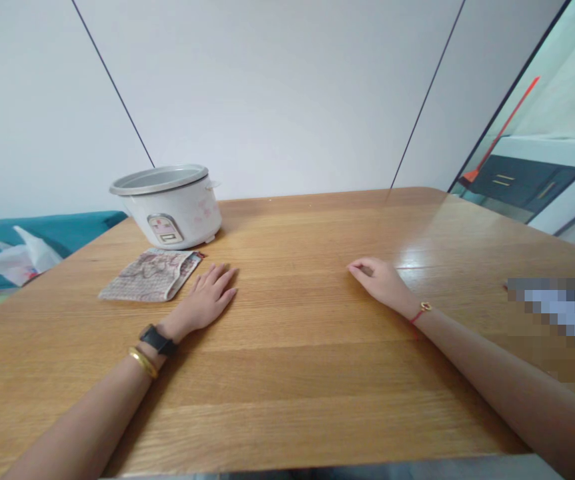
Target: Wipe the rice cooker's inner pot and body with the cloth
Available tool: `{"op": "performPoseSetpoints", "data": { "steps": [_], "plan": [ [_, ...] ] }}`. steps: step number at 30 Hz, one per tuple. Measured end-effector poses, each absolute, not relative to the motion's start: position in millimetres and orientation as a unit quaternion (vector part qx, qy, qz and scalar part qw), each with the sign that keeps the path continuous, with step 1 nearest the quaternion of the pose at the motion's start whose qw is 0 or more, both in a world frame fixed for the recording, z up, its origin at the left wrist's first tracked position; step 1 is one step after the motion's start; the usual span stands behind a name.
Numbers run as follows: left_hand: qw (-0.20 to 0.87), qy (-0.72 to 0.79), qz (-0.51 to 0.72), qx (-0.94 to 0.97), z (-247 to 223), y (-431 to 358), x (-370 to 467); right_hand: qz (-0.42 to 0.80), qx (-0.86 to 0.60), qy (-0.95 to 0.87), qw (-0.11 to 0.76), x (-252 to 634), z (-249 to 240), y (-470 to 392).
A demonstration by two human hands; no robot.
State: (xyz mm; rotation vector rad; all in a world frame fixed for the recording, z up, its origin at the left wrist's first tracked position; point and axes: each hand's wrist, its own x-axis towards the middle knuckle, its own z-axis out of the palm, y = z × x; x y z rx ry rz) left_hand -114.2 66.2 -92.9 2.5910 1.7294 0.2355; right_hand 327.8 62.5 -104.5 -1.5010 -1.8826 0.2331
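Note:
My left hand [212,297] lies on the wooden table [287,373] with its fingers spread and nothing in it. Just left of it is a flat patterned fabric pouch [147,277], its open end facing my hand. Behind the pouch stands a white rice cooker [175,213] without a lid, its grey rim uppermost and a label panel on its front. On the right side of the table rests my right hand [380,283], fingers curled and thumb tip against the index finger. The small loop between them holds nothing that I can see.
A teal seat [77,230] with a white plastic bag [17,260] is beyond the table's left edge. A pale panelled wall [287,100] rises behind. At right lies a pixelated item [567,313]; an orange-handled broom [507,127] leans beyond the doorway.

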Motion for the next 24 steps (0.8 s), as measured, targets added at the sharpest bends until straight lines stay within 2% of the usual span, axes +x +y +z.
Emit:
{"op": "performPoseSetpoints", "data": {
  "steps": [24],
  "plan": [
    [0.012,0.541,0.039,0.84,-90.6,69.1,-115.4,0.083,-0.574,-0.733,0.354,327.8,-104.0,62.5]
  ]
}}
